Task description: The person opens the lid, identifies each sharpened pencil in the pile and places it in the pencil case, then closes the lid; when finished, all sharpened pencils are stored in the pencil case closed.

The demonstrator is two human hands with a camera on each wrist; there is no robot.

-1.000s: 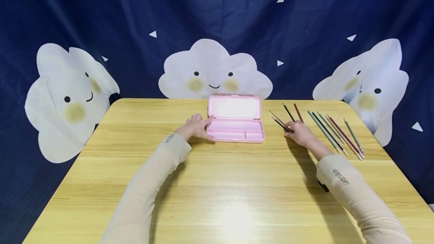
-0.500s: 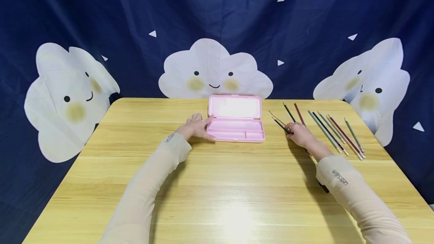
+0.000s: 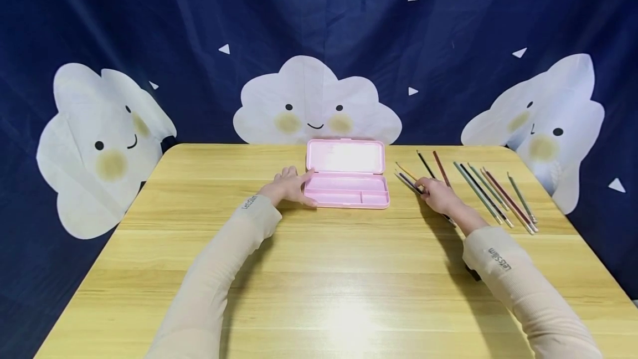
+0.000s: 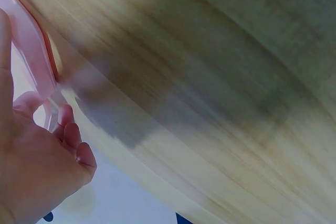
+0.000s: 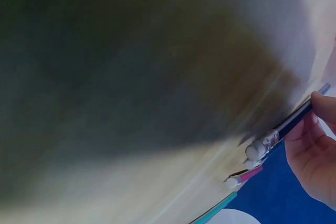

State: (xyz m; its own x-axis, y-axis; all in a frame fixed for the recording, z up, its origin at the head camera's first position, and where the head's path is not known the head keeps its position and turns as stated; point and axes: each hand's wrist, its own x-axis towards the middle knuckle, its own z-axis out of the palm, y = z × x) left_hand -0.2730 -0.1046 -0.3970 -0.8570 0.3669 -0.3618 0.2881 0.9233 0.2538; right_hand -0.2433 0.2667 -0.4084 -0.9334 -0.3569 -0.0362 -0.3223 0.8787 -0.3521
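Note:
A pink pencil case (image 3: 374, 199) lies open near the table's back edge, its lid (image 3: 345, 156) tilted up and its divided tray bare. My left hand (image 3: 289, 186) holds the case's left end, thumb at the front corner and index finger at the back one; the left wrist view has the hand (image 4: 42, 156) beside the case's pink wall (image 4: 34, 51). To the right, my right hand (image 3: 441, 195) pinches a dark pencil (image 5: 294, 121) with a white eraser between thumb and fingers. A yellow pencil (image 3: 406, 170), a dark green pencil (image 3: 425, 163) and a red pencil (image 3: 441, 168) lie around this hand, partly hidden.
Several more pencils lie right of my right hand, among them a green pencil (image 3: 476, 191) and a red pencil (image 3: 508, 199). The wooden table (image 3: 319, 270) reaches back to a dark blue curtain (image 3: 199, 15) with cloud prints.
My right hand has shifted slightly left with the dark pencil, whose tip now sits further left and back, and more of its eraser end shows. My left hand and the case stay put.

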